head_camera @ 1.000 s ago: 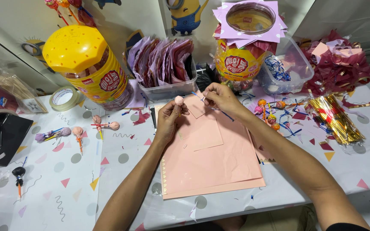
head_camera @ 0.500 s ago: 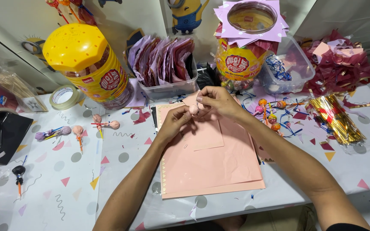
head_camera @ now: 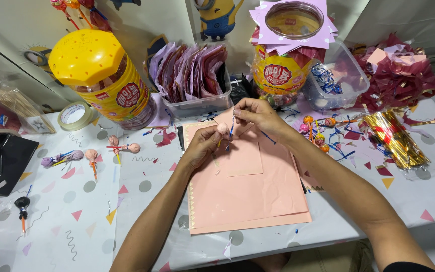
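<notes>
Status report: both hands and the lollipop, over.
Left hand shut on small pink paper-wrapped lollipop. Right hand pinching thin blue twist tie beside it. Pink paper sheets underneath; nothing blocking.

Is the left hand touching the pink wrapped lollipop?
Touching. The head view shows the left hand pinching the pink wrapped lollipop at its fingertips, no gap visible, above the pink paper sheets.

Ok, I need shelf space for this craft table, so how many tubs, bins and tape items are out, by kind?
Yellow lollipop tubs: 2
Clear plastic bins: 2
Loose tape roll: 1
Black tape dispenser: 1
Total: 6
</notes>
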